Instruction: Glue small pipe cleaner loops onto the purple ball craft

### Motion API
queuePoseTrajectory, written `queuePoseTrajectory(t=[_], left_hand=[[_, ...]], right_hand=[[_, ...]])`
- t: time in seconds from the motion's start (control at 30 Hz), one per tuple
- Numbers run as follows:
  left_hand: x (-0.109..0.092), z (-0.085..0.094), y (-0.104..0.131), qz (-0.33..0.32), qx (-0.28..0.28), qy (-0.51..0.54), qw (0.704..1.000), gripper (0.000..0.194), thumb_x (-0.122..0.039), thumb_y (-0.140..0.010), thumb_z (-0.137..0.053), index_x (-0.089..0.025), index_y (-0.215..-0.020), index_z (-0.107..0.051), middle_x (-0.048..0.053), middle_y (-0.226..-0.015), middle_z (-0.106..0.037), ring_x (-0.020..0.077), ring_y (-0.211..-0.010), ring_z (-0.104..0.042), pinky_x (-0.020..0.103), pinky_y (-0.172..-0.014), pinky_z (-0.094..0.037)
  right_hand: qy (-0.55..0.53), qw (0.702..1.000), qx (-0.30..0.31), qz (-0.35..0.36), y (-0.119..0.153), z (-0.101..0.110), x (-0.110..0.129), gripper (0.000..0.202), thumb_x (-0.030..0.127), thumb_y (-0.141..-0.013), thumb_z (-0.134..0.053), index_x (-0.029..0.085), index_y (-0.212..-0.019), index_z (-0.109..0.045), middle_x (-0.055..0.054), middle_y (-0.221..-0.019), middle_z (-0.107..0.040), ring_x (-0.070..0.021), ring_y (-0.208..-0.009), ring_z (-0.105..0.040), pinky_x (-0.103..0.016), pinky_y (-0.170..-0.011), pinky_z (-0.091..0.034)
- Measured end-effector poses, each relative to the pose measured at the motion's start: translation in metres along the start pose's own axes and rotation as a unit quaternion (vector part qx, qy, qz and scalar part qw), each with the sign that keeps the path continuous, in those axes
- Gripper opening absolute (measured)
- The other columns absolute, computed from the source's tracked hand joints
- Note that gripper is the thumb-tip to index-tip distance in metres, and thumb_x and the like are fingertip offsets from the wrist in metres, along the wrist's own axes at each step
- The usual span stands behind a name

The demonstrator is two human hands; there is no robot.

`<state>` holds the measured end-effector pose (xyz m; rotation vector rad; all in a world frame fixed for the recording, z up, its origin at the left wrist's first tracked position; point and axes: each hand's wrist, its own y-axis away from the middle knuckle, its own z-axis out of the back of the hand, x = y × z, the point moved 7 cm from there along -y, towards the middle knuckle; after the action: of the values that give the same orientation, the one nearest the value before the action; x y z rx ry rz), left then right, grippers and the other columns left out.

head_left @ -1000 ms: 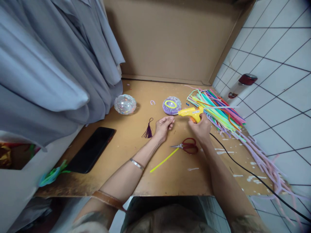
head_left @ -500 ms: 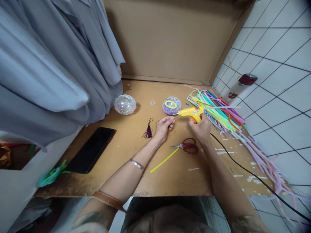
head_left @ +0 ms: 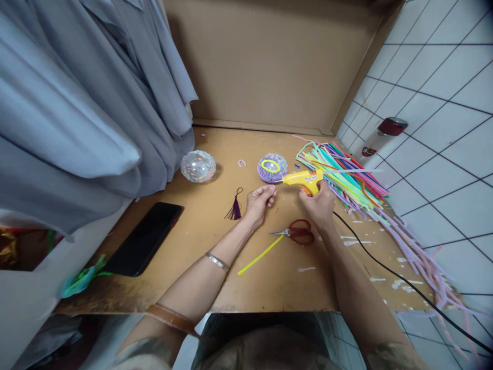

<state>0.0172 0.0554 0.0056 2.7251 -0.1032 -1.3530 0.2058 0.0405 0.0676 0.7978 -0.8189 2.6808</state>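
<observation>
My right hand [head_left: 319,203] is wrapped round a yellow glue gun [head_left: 302,180], whose metal tip points left. At that tip, my left hand [head_left: 261,202] is pinched closed; whatever is between its fingers is too small to make out. Just behind the tip sits a clear and purple ball [head_left: 272,168] with a yellow ring on it. A dark purple tassel [head_left: 234,206] lies left of my left hand. Red-handled scissors [head_left: 300,232] and a yellow strip [head_left: 261,255] lie nearer to me. A second clear ball [head_left: 198,166] with coloured specks stands at the left.
Many coloured pipe cleaners [head_left: 346,177] spread along the table's right side. The glue gun's black cord [head_left: 379,262] runs to the lower right. A black phone [head_left: 144,239] lies at the left, near a grey cloth [head_left: 154,103]. A small curved piece [head_left: 242,163] lies between the balls.
</observation>
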Motion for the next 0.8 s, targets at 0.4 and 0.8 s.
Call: queuePoseTrajectory(t=[0.4,0.8], left_hand=[[0.0006,0.0026,-0.0009,0.002,-0.008,0.005,1.000,0.041,-0.038,-0.052,-0.091,-0.013,-0.073,-0.066,-0.002,-0.062,-0.061,0.0035,-0.048,-0.045,0.019,-0.046,-0.028],[-0.0008,0.0007,0.0003,0.000,-0.002,0.005,1.000,0.039,-0.036,-0.054,-0.090,-0.013,-0.073,-0.067,-0.002,-0.063,-0.061,0.0034,-0.049,-0.044,0.019,-0.047,-0.029]], right_hand=[[-0.011,1.000,-0.021,0.003,-0.0003,0.0024,0.0001,0.042,0.049,-0.066,-0.054,0.018,-0.094,-0.060,-0.011,-0.082,-0.066,-0.0294,-0.077,-0.061,-0.043,-0.072,-0.049],[0.011,1.000,-0.002,-0.015,0.0003,0.0002,-0.0004,0.044,0.048,-0.068,-0.055,0.017,-0.099,-0.061,-0.013,-0.087,-0.068,-0.0313,-0.082,-0.062,-0.043,-0.074,-0.049]])
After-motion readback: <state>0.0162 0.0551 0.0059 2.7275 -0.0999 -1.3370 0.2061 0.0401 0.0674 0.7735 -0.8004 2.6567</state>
